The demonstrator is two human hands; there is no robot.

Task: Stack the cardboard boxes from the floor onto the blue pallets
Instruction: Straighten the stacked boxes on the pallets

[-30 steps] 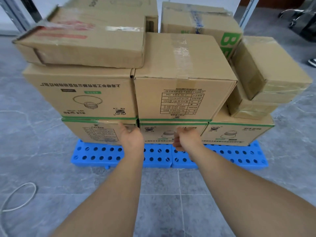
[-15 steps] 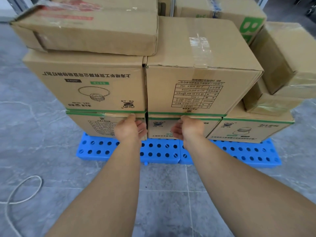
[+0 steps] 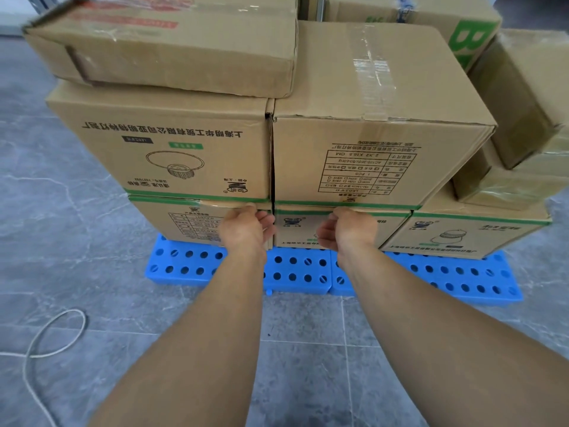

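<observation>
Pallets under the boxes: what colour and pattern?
Bright blue pallets, dotted with round holes; head view.

left hand (image 3: 243, 229) | right hand (image 3: 348, 231) | both risen to upper boxes' (image 3: 369, 167) bottom edge

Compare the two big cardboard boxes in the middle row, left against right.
The left brown cardboard box shows a lamp drawing on its front; the right brown cardboard box shows a printed table. The left one carries a flat red-striped carton; the right one's taped top is bare. Both have upside-down print and a green bottom stripe.
</observation>
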